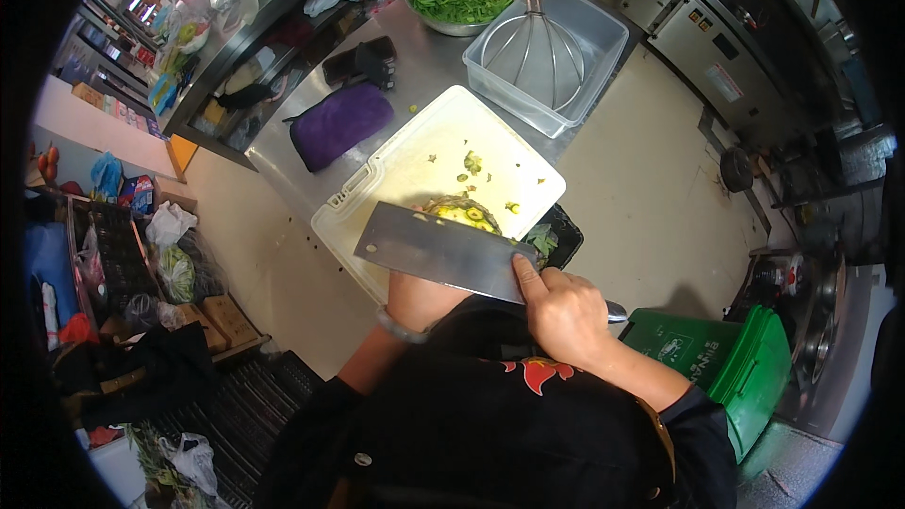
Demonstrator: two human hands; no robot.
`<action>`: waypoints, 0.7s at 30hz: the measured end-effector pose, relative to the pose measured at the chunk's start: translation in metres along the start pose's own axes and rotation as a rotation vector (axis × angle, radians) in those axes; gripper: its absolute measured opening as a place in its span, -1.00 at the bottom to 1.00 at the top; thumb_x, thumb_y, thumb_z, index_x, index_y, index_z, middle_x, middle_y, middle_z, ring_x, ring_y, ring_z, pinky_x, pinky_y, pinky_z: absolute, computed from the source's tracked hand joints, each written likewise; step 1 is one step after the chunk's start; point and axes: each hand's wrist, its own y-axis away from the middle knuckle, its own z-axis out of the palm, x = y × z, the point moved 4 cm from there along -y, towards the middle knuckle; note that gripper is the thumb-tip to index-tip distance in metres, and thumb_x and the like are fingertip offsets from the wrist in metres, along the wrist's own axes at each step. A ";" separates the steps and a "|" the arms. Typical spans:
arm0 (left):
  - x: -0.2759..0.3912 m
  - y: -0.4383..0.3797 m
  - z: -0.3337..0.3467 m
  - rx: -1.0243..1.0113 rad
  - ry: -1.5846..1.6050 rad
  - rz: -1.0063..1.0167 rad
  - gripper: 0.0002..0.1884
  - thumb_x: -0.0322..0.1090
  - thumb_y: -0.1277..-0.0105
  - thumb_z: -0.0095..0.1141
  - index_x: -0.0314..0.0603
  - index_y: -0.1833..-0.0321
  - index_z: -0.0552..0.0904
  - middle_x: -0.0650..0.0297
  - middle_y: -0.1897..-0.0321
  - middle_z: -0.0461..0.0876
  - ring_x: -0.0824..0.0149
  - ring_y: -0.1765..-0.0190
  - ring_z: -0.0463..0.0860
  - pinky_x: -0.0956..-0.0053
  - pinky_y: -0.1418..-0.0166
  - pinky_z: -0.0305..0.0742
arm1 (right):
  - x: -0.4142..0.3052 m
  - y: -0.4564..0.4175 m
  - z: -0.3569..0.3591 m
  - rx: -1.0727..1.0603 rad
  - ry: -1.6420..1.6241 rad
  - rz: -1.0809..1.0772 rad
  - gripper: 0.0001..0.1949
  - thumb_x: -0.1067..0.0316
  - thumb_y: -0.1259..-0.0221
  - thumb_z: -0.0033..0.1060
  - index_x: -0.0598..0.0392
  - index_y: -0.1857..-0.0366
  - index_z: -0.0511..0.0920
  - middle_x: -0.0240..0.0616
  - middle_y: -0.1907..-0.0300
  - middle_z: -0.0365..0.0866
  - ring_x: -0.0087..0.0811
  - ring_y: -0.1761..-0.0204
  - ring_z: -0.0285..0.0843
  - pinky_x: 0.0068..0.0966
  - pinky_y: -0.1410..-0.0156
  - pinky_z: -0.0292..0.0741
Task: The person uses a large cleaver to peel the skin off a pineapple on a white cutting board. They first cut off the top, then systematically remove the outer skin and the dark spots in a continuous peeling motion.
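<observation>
My right hand (565,304) grips the handle of a broad Chinese cleaver (445,247), with the index finger laid along the blade. The blade is held flat across the near part of a cream cutting board (424,141). Just past its upper edge shows a fruit (463,212) with brown scaly rind and yellow flesh, apparently a pineapple. My left hand (424,297) reaches beneath the blade, which hides most of its fingers. A fingertip shows beside the fruit, but the grip is hidden. Small yellow-green trimmings (473,162) are scattered over the board.
Behind the board, a clear plastic tub (481,81) holds a wire strainer (534,49). A steel bowl of chopped greens (461,0) and a purple cloth pouch (343,124) are on the steel table (431,60). A black bin (569,233) sits beside the board; a green wheeled bin (749,367) stands right.
</observation>
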 end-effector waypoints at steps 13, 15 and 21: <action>-0.007 0.002 -0.002 -0.050 0.012 0.014 -0.56 -0.26 0.11 0.47 -0.21 0.13 0.66 0.10 0.16 0.65 0.00 0.07 0.60 0.18 -0.02 0.46 | 0.000 -0.014 0.002 -0.181 -0.047 0.074 -0.56 0.49 -0.03 0.06 0.34 -0.08 0.50 -0.12 0.54 0.52 -0.18 0.55 0.57 -0.31 0.44 0.54; 0.002 -0.002 -0.004 -0.054 0.023 -0.027 -0.54 -0.24 0.13 0.47 -0.22 0.13 0.65 0.10 0.15 0.64 -0.01 0.05 0.59 0.16 -0.07 0.43 | -0.007 -0.027 0.013 -0.204 -0.016 0.056 -0.57 0.49 -0.05 0.05 0.35 -0.09 0.47 -0.12 0.54 0.52 -0.18 0.54 0.58 -0.32 0.45 0.53; -0.005 0.007 0.001 -0.012 -0.014 -0.105 -0.35 -0.20 0.18 0.49 -0.24 -0.04 0.55 -0.03 0.00 0.52 -0.11 -0.08 0.48 0.08 -0.19 0.35 | -0.009 -0.045 0.021 -0.208 -0.003 0.035 -0.64 0.51 -0.05 0.01 0.31 0.01 0.46 -0.10 0.53 0.55 -0.13 0.51 0.60 -0.28 0.45 0.53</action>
